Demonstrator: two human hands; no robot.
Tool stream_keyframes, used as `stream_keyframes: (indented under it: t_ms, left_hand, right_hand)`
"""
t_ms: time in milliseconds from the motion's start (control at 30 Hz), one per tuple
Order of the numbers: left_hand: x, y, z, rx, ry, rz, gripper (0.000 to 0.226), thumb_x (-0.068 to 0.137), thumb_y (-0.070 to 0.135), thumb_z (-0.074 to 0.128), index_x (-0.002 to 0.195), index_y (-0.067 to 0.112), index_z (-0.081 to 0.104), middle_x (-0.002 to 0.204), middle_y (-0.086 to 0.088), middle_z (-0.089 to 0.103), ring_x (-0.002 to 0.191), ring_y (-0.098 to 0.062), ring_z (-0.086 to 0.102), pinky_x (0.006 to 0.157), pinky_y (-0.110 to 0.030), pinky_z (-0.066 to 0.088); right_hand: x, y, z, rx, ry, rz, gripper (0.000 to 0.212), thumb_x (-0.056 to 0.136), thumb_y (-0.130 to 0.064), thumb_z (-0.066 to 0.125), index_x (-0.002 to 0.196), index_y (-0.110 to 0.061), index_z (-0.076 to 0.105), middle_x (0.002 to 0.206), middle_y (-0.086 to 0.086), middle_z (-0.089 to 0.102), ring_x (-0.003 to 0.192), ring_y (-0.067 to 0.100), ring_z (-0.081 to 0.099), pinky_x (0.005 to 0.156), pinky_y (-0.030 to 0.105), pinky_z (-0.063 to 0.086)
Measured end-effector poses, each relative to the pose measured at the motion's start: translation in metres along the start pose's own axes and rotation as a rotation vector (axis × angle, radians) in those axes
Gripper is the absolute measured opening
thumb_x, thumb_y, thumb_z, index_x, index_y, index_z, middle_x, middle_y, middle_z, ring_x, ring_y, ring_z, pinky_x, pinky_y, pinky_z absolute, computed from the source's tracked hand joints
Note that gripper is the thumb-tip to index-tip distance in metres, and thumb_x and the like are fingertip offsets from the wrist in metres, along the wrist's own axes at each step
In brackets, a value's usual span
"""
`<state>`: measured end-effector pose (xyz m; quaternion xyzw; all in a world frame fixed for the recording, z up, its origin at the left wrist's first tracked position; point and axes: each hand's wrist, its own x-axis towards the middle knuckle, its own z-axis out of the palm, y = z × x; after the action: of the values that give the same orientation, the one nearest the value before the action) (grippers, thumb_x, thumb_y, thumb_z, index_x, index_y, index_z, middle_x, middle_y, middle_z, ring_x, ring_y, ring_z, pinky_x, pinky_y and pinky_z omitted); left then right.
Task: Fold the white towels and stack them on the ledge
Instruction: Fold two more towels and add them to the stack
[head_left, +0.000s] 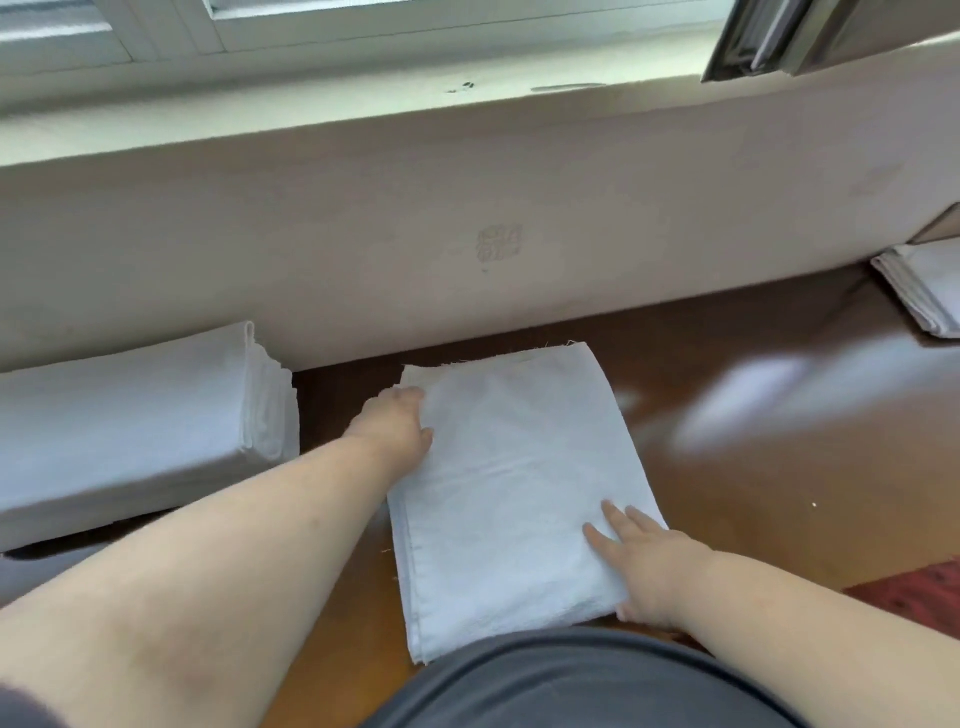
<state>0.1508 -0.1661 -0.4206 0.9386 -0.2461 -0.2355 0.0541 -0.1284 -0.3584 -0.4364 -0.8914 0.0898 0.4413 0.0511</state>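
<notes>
Polished brown wood (753, 467) runs under everything I am working on, a wide glossy ledge that ends at the pale wall (467, 218) below the window sill. Biggest of the white things is the tall stack of folded towels (130, 415) on my left, pushed close to the wall. A smaller pile of folded cloth (924, 291) sits well apart at the far right.

Between them, straight in front of me, lies the towel I am folding (519, 493), already doubled into a rectangle with loose threads at its far edge. It looks thin, light and limp, so I judge it will sag and slide apart if I lift it by one corner; the glossy wood likely lets it slip. Best to take it by two opposite edges, or slide a palm underneath, keeping the layers together.

My left hand (395, 426) reaches far forward, arm nearly straight, and meets the far left edge of the towel; whether the fingers are curled over that edge or tucked beneath it, I cannot tell. My right hand (639, 566) stays close to my body, fingers spread and flat, pressing the near right corner down without gripping it.
</notes>
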Motion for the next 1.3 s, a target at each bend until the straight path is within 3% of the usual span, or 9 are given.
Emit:
stream_keyframes:
  t_ms: [167,267,400,533,633,800,1067,1200,1300]
  left_hand:
    - [0.062,-0.005,-0.019,-0.021,-0.090,-0.078,0.094,0.088,0.049,0.063,0.156,0.018,0.007,0.152,-0.016,0.032,0.135,-0.035,0.037,0.110,-0.039,0.035]
    - [0.083,-0.012,-0.011,-0.050,-0.170,-0.004,0.095,0.085,0.046,0.068,0.156,0.020,0.010,0.153,-0.013,0.033,0.135,-0.031,0.039,0.111,-0.037,0.034]
    - [0.090,-0.020,-0.005,0.059,-0.150,0.073,0.073,0.081,0.053,0.068,0.145,0.034,0.038,0.137,-0.006,0.050,0.123,-0.029,0.048,0.102,-0.040,0.042]
    - [0.083,-0.023,-0.010,0.078,0.057,0.119,0.038,0.083,0.059,0.060,0.114,0.037,0.061,0.107,0.005,0.059,0.100,-0.020,0.056,0.088,-0.038,0.046]
    - [0.074,-0.029,-0.007,-0.019,0.174,0.149,0.026,0.085,0.054,0.063,0.099,0.032,0.063,0.096,0.006,0.055,0.087,-0.017,0.053,0.079,-0.034,0.047]
    - [0.066,-0.031,0.003,-0.286,0.108,0.101,0.021,0.090,0.050,0.056,0.098,0.031,0.053,0.088,0.005,0.059,0.072,-0.011,0.055,0.057,-0.026,0.039]
    - [0.055,-0.036,0.020,-0.513,-0.074,0.014,0.075,0.072,0.042,0.082,0.133,0.033,0.040,0.115,0.007,0.053,0.091,-0.013,0.055,0.071,-0.024,0.044]
    - [0.056,-0.036,0.023,-0.725,-0.020,-0.112,0.087,0.076,0.030,0.082,0.146,0.022,0.030,0.120,0.004,0.055,0.093,-0.013,0.057,0.076,-0.022,0.044]
    - [0.048,-0.042,0.029,-0.757,-0.099,-0.216,0.090,0.076,0.035,0.082,0.147,0.017,0.029,0.122,0.000,0.055,0.101,-0.019,0.057,0.085,-0.029,0.046]
  right_hand:
    - [-0.006,0.003,0.006,0.008,0.002,-0.009,0.097,0.090,-0.038,0.058,0.156,-0.035,-0.013,0.162,0.000,-0.028,0.152,0.024,-0.014,0.121,0.043,0.017]
    - [-0.007,0.004,0.013,0.043,-0.005,-0.002,0.099,0.089,-0.037,0.059,0.155,-0.037,-0.015,0.161,-0.002,-0.030,0.151,0.023,-0.018,0.122,0.045,0.013]
    - [-0.004,0.001,0.017,0.084,-0.005,0.022,0.101,0.088,-0.039,0.058,0.154,-0.039,-0.019,0.159,-0.003,-0.034,0.150,0.022,-0.021,0.123,0.044,0.010]
    - [-0.002,-0.001,0.013,0.103,-0.011,0.038,0.100,0.089,-0.041,0.059,0.154,-0.039,-0.017,0.159,-0.004,-0.033,0.150,0.021,-0.020,0.122,0.044,0.012]
    - [-0.004,-0.001,0.010,0.145,0.013,0.041,0.095,0.090,-0.042,0.058,0.155,-0.040,-0.011,0.162,-0.005,-0.029,0.151,0.019,-0.016,0.122,0.043,0.014]
    - [-0.006,-0.003,0.013,0.150,0.034,0.045,0.095,0.090,-0.045,0.058,0.156,-0.039,-0.010,0.162,-0.005,-0.027,0.151,0.019,-0.016,0.123,0.042,0.013]
    - [-0.004,0.000,0.014,0.171,0.033,0.042,0.097,0.089,-0.043,0.060,0.155,-0.040,-0.011,0.161,-0.007,-0.028,0.151,0.017,-0.017,0.122,0.043,0.011]
    - [-0.003,0.003,0.016,0.173,0.036,0.041,0.098,0.088,-0.044,0.061,0.155,-0.041,-0.011,0.161,-0.008,-0.028,0.151,0.017,-0.017,0.122,0.042,0.011]
    - [-0.003,0.004,0.017,0.165,0.044,0.030,0.098,0.088,-0.045,0.061,0.156,-0.040,-0.010,0.162,-0.007,-0.027,0.151,0.017,-0.016,0.122,0.041,0.013]
